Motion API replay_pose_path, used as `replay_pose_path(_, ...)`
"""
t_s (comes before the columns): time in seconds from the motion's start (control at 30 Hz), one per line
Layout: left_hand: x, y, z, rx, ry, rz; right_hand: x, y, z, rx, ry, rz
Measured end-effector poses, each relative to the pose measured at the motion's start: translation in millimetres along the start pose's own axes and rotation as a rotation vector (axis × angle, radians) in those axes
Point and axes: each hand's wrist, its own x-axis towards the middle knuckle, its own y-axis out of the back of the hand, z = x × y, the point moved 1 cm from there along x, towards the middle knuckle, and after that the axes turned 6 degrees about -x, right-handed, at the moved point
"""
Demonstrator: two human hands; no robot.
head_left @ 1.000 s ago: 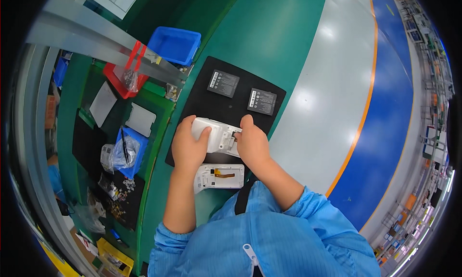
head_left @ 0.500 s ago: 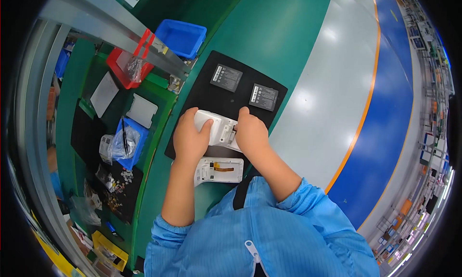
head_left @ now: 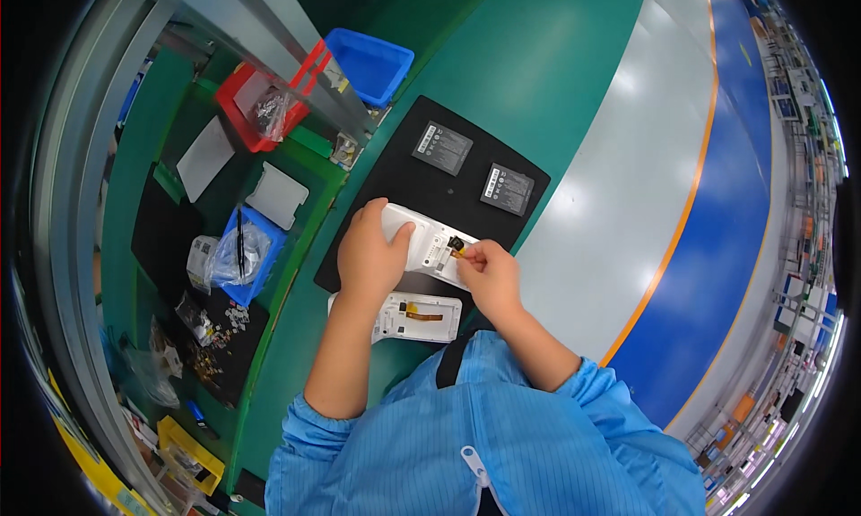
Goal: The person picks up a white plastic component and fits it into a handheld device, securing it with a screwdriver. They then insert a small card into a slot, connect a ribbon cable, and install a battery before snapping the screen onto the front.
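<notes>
My left hand (head_left: 372,254) grips the left end of a white plastic device housing (head_left: 430,235), thumb on top, over a black mat (head_left: 404,182). At the housing's right part, my right hand (head_left: 491,278) pinches a small orange flex cable (head_left: 460,253). A small black part (head_left: 456,243) shows at the cable's upper end, against the open inside of the housing. Closer to me lies a second white housing (head_left: 391,323), its inside facing up with an orange-brown flex strip (head_left: 424,317) in it. My left forearm partly hides that housing.
Two dark flat batteries (head_left: 442,148) lie apart on the mat's far half. Beyond a metal post stand a blue bin (head_left: 372,66) and a red bin (head_left: 251,112). A blue tray (head_left: 260,256) with plastic bags, scattered small parts and a yellow bin (head_left: 190,453) are at left.
My right hand has shifted right and down along the housing, uncovering the black part and orange cable now at its fingertips. My left hand keeps its hold. The whole view has shifted slightly.
</notes>
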Motion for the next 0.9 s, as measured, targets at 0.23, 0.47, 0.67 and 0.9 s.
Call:
replay_pose_path(0.23, 0, 2, 2, -0.013, 0.006, -0.015, 2, 4, -10, 0.09, -0.079, 0.068)
replay_pose_path(0.47, -19, 1, 29, 0.328, -0.369, 0.329, -2, 16, -6, 0.731, -0.079, -0.003)
replay_pose_path(0.67, -50, -26, 28, -0.957, 0.382, -0.377, -10, 39, -9, 0.966, 0.065, -0.262)
replay_pose_path(0.9, -51, -37, 19, -0.646, 0.197, -0.307, -9, 34, -2, 0.753, -0.242, -0.315)
